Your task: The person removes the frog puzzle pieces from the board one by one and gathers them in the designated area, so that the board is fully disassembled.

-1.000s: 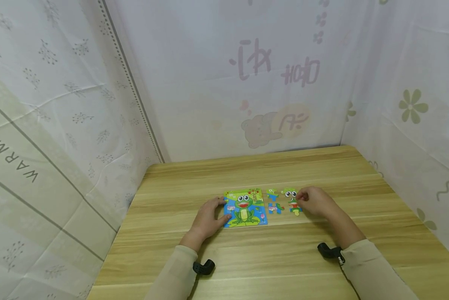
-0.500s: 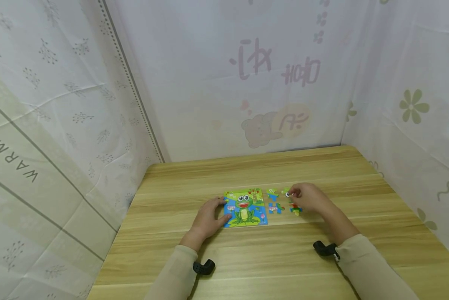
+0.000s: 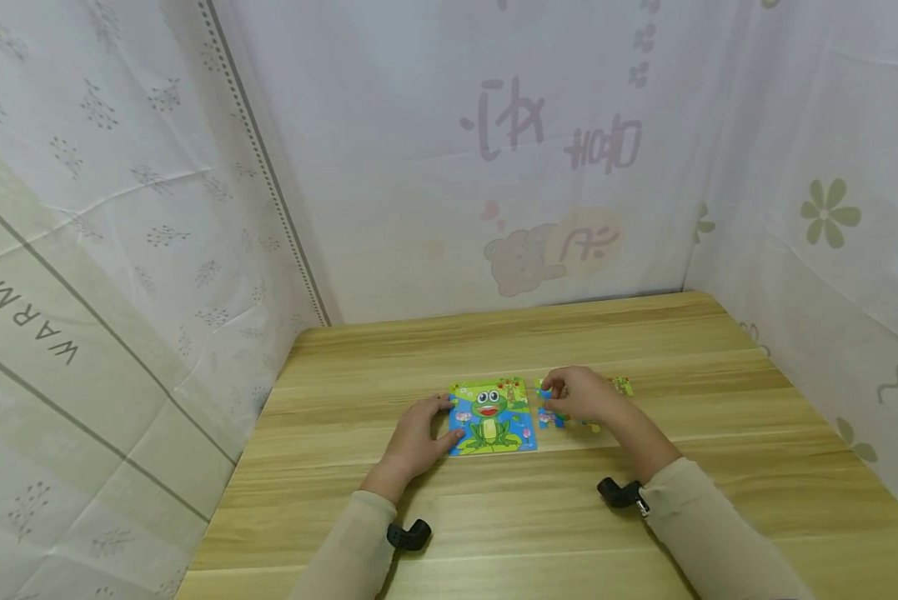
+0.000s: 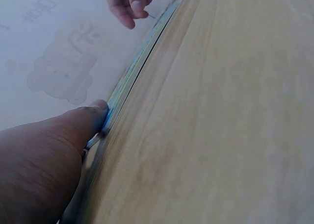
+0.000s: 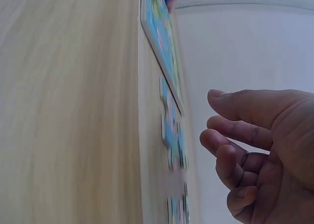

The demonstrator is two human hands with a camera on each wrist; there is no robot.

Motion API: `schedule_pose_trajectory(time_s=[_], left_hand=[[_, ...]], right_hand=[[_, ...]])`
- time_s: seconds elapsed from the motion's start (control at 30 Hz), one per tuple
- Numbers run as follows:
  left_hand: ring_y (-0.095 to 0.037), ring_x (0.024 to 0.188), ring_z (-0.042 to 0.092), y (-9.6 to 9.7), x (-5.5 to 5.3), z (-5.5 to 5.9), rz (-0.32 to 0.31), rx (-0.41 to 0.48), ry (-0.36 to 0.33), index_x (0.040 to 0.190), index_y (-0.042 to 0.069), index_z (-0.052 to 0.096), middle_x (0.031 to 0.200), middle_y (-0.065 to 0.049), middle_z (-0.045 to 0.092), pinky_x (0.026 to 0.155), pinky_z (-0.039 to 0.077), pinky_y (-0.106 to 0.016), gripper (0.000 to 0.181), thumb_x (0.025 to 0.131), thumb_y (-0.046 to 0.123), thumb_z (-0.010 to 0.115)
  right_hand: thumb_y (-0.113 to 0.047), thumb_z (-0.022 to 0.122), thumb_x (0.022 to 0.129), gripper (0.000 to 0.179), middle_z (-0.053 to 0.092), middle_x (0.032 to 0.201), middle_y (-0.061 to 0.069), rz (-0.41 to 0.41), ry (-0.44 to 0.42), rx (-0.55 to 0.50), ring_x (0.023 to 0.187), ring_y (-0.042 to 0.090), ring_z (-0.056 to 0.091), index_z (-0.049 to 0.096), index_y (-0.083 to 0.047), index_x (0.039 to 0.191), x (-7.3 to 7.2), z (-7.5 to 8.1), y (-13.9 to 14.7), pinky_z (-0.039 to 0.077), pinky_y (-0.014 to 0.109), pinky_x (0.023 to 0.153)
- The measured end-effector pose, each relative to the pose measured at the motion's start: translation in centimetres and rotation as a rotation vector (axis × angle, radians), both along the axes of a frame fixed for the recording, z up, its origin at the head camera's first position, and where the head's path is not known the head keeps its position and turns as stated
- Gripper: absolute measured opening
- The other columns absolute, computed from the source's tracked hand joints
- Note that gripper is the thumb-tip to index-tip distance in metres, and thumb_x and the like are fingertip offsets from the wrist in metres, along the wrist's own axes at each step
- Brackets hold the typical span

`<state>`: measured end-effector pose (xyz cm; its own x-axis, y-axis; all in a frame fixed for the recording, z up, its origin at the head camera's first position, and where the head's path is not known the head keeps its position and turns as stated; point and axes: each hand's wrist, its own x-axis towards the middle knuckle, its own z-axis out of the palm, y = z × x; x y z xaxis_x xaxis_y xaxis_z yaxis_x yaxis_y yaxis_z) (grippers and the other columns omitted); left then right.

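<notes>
A square frog jigsaw puzzle (image 3: pixel 494 421) lies flat on the wooden table. My left hand (image 3: pixel 411 442) rests at its left edge, the thumb straight along the front left part and the fingertips on the upper left. To the right of the puzzle lie several loose jigsaw pieces (image 3: pixel 549 419), blue, green and pink. Over them hovers my right hand (image 3: pixel 579 393), covering part of the group. In the right wrist view my right hand (image 5: pixel 250 150) has its thumb apart from loosely bent fingers, with nothing between them.
A green and red loose piece (image 3: pixel 623 386) shows beyond the right hand. Printed curtains (image 3: pixel 433 208) hang close behind the table (image 3: pixel 449 517) and along both sides. Each wrist carries a black camera mount (image 3: pixel 409 535).
My right hand has moved left across the loose pieces, from the frog-eyes piece to the blue and green ones nearer the puzzle. The left hand has stayed in place.
</notes>
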<state>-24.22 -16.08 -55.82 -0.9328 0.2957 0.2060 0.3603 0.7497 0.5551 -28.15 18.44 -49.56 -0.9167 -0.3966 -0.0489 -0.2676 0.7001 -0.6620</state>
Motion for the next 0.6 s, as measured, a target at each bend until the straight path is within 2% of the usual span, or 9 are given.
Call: schedule_pose_trajectory(time_s=[0.1, 0.23, 0.3, 0.6], left_hand=[[-0.030, 0.148, 0.043, 0.0, 0.0, 0.0, 0.002, -0.003, 0.001, 0.144, 0.015, 0.060, 0.158, -0.002, 0.051, 0.122, 0.034, -0.054, 0.058, 0.097, 0.043, 0.077], [-0.030, 0.148, 0.043, 0.0, 0.0, -0.1, 0.000, 0.001, 0.006, 0.144, 0.015, 0.060, 0.158, -0.002, 0.051, 0.122, 0.034, -0.054, 0.057, 0.097, 0.043, 0.077], [-0.030, 0.148, 0.043, 0.0, 0.0, -0.1, -0.001, 0.002, 0.007, 0.144, 0.015, 0.060, 0.158, -0.002, 0.051, 0.122, 0.034, -0.054, 0.058, 0.097, 0.043, 0.077], [-0.030, 0.149, 0.042, 0.0, 0.0, -0.1, 0.002, -0.005, 0.003, 0.145, 0.016, 0.060, 0.158, -0.002, 0.051, 0.122, 0.033, -0.054, 0.058, 0.097, 0.044, 0.077]], right_hand=[[-0.020, 0.080, 0.095, 0.030, 0.065, 0.092, -0.002, 0.040, 0.014, 0.016, 0.071, 0.016, 0.060, 0.073, -0.005, 0.121, -0.2, -0.1, -0.9, 0.054, 0.033, 0.062], [-0.019, 0.082, 0.094, 0.034, 0.065, 0.093, -0.004, 0.079, 0.004, 0.024, 0.083, 0.016, 0.061, 0.072, -0.004, 0.123, -0.4, -0.4, -2.2, 0.055, 0.036, 0.076], [-0.019, 0.083, 0.093, 0.036, 0.065, 0.094, -0.005, 0.084, 0.000, 0.036, 0.085, 0.016, 0.060, 0.072, -0.005, 0.124, -0.4, -0.5, -2.8, 0.055, 0.037, 0.078], [-0.021, 0.088, 0.088, 0.043, 0.063, 0.091, -0.003, 0.072, -0.013, 0.077, 0.082, 0.017, 0.057, 0.074, -0.007, 0.127, -0.6, -0.8, -5.0, 0.052, 0.035, 0.074]])
